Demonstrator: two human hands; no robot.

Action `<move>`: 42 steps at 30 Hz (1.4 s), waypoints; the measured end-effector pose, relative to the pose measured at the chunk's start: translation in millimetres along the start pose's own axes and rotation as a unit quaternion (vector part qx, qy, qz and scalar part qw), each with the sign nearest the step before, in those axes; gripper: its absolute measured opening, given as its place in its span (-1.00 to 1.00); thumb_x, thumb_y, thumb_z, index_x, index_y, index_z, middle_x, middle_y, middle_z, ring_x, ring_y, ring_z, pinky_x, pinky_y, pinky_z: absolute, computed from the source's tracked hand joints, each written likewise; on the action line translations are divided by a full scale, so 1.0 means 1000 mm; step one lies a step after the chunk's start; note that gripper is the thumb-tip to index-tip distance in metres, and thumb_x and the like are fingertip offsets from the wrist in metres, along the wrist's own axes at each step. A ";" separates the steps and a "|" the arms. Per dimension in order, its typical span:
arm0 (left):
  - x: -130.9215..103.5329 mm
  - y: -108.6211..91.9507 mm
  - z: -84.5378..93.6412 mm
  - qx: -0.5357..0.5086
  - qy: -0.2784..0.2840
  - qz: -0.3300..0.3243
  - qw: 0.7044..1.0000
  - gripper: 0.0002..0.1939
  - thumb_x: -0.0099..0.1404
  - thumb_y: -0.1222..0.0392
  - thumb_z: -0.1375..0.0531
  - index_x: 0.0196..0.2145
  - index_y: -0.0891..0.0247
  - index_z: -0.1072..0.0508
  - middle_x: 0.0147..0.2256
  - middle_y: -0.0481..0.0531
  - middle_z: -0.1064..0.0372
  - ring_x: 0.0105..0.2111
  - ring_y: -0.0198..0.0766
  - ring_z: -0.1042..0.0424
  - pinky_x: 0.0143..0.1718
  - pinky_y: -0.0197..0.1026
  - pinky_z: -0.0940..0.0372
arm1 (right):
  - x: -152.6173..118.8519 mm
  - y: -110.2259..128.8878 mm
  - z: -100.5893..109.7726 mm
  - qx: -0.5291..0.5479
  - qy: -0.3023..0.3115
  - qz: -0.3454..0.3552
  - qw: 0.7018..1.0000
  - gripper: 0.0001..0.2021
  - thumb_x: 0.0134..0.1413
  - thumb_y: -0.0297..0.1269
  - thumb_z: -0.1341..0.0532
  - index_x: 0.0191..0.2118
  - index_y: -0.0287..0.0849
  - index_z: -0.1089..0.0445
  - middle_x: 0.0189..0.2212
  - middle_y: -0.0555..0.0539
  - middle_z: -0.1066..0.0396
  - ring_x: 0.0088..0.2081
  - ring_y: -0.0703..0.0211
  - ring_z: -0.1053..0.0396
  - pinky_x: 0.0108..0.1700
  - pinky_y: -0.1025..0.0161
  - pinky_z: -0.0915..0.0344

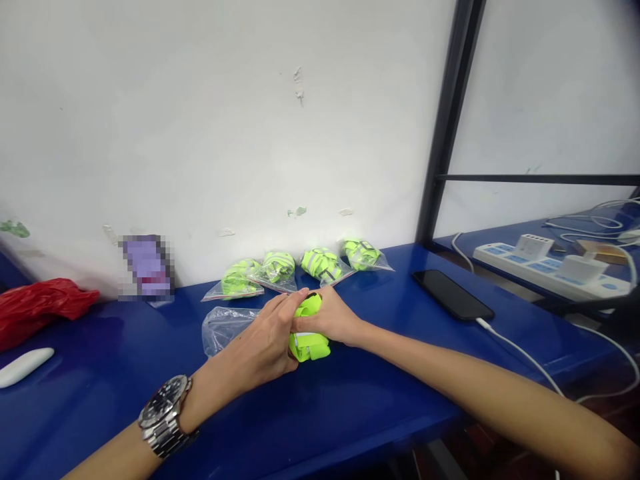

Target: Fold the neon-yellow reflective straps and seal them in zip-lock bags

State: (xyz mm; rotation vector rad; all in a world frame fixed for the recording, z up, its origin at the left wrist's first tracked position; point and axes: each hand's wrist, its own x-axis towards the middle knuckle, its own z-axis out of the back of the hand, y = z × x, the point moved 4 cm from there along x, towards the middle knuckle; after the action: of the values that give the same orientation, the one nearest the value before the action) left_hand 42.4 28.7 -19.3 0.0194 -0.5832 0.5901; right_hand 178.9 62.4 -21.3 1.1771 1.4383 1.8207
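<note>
Both hands meet around a folded neon yellow strap bundle [311, 345] with a pale reflective band, above the blue table. My left hand [267, 340], with a metal watch on the wrist, grips its left side. My right hand [333, 317] holds it from the right and top, fingers closed and partly hidden. A clear plastic bag [225, 328] lies just left of the bundle, partly behind my left hand. Behind the hands, several clear bags with similar neon bundles [320, 264] stand in a row along the wall.
A blurred upright phone [147, 265] leans on the wall. Red plastic [45, 307] and a white case [26, 367] are at left. On the right lie a black phone [453, 294] with a white cable and a power strip [550, 270], beyond a dark frame post [445, 133].
</note>
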 end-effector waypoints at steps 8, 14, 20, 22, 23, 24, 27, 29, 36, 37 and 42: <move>-0.004 0.008 0.001 0.021 0.014 0.028 0.999 0.19 -0.09 0.42 -0.29 0.32 0.08 0.35 0.19 0.22 -0.10 0.14 0.10 -0.23 0.02 0.12 -0.37 | -0.006 0.005 -0.001 0.056 0.146 -0.035 0.987 -0.75 -0.12 -0.26 -0.37 -0.30 -0.26 -0.42 -0.45 0.04 -0.38 -0.43 0.32 -0.30 -0.34 0.36 -0.28; -0.004 0.005 0.001 0.029 0.021 0.029 0.999 0.21 -0.09 0.41 -0.29 0.32 0.09 0.38 0.22 0.23 -0.07 0.15 0.09 -0.23 0.02 0.08 -0.37 | -0.007 -0.001 0.004 0.087 0.209 -0.070 0.972 -0.65 -0.30 -0.37 -0.45 -0.29 -0.28 -0.43 -0.39 0.01 -0.41 -0.38 0.26 -0.36 -0.30 0.32 -0.33; 0.000 -0.003 0.003 0.029 0.007 0.006 1.000 0.14 -0.11 0.49 -0.21 0.31 0.06 0.30 0.19 0.18 -0.11 0.13 0.05 -0.25 -0.02 0.04 -0.40 | -0.003 -0.012 -0.001 0.113 0.115 -0.025 0.987 -0.63 -0.33 -0.28 -0.46 -0.32 -0.30 -0.40 -0.48 0.04 -0.35 -0.47 0.31 -0.27 -0.40 0.35 -0.26; 0.002 -0.006 0.004 0.036 0.001 0.002 0.999 0.14 -0.11 0.50 -0.20 0.31 0.07 0.30 0.17 0.19 -0.12 0.12 0.06 -0.26 -0.02 0.06 -0.39 | -0.002 -0.013 -0.004 0.089 0.085 -0.004 0.992 -0.62 -0.35 -0.26 -0.47 -0.35 -0.29 -0.39 -0.48 0.05 -0.33 -0.47 0.32 -0.24 -0.42 0.36 -0.23; 0.002 -0.007 0.005 0.039 0.005 0.000 0.999 0.14 -0.12 0.51 -0.19 0.32 0.08 0.31 0.17 0.20 -0.13 0.12 0.06 -0.26 -0.02 0.07 -0.38 | -0.002 -0.014 -0.004 0.071 0.070 0.003 0.995 -0.62 -0.36 -0.26 -0.48 -0.38 -0.29 -0.39 -0.48 0.05 -0.32 -0.46 0.32 -0.22 -0.42 0.36 -0.22; 0.002 -0.007 0.005 0.042 0.011 -0.002 0.999 0.14 -0.12 0.52 -0.18 0.32 0.08 0.31 0.16 0.20 -0.14 0.12 0.05 -0.26 0.00 0.07 -0.38 | -0.001 -0.014 -0.005 0.054 0.052 0.006 0.997 -0.63 -0.38 -0.26 -0.48 -0.40 -0.29 -0.38 -0.48 0.05 -0.32 -0.46 0.33 -0.21 -0.43 0.37 -0.21; 0.001 -0.007 0.004 0.057 0.034 -0.010 0.998 0.13 -0.10 0.56 -0.15 0.32 0.09 0.31 0.17 0.21 -0.12 0.16 0.03 -0.21 0.03 0.06 -0.35 | 0.000 -0.016 -0.004 0.008 0.001 -0.004 1.000 -0.63 -0.40 -0.24 -0.49 -0.45 -0.28 -0.37 -0.52 0.08 -0.27 -0.49 0.35 -0.15 -0.48 0.38 -0.15; 0.000 -0.006 0.004 0.070 0.037 -0.025 0.997 0.11 -0.08 0.56 -0.15 0.32 0.11 0.31 0.21 0.24 -0.07 0.21 0.04 -0.14 0.06 0.07 -0.32 | -0.001 -0.015 -0.004 -0.012 -0.005 0.003 1.000 -0.63 -0.39 -0.23 -0.49 -0.45 -0.27 -0.37 -0.53 0.09 -0.26 -0.49 0.34 -0.15 -0.46 0.38 -0.16; 0.003 -0.002 0.025 0.174 0.032 0.023 0.984 0.05 -0.01 0.09 -0.32 0.29 0.29 0.18 0.17 0.36 -0.14 0.16 0.20 -0.19 0.10 0.23 -0.21 | -0.008 -0.008 -0.002 0.147 0.092 -0.070 0.982 -0.63 -0.26 -0.22 -0.46 -0.28 -0.27 -0.43 -0.38 -0.01 -0.41 -0.36 0.24 -0.36 -0.26 0.29 -0.33; 0.003 -0.001 0.026 0.186 0.052 0.044 0.980 0.04 -0.03 0.03 -0.33 0.27 0.34 0.13 0.14 0.38 -0.19 0.11 0.22 -0.24 0.06 0.23 -0.24 | -0.009 -0.009 -0.001 0.173 0.112 -0.092 0.974 -0.59 -0.27 -0.23 -0.46 -0.24 -0.26 -0.43 -0.34 -0.03 -0.42 -0.34 0.22 -0.39 -0.25 0.28 -0.35; 0.000 0.002 0.024 0.202 0.099 0.065 0.972 -0.23 -0.09 0.18 -0.27 0.09 0.35 -0.15 0.00 0.32 -0.33 -0.03 0.13 -0.38 -0.05 0.10 -0.33 | -0.010 -0.016 -0.001 0.186 0.181 -0.101 0.960 -0.51 -0.34 -0.22 -0.50 -0.21 -0.25 -0.39 -0.31 -0.05 -0.40 -0.29 0.20 -0.37 -0.25 0.29 -0.34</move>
State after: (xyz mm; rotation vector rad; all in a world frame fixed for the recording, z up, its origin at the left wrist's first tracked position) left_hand 29.5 25.9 0.3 0.3052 -0.2652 0.8200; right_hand 181.6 58.3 -39.4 0.8420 2.1010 1.7294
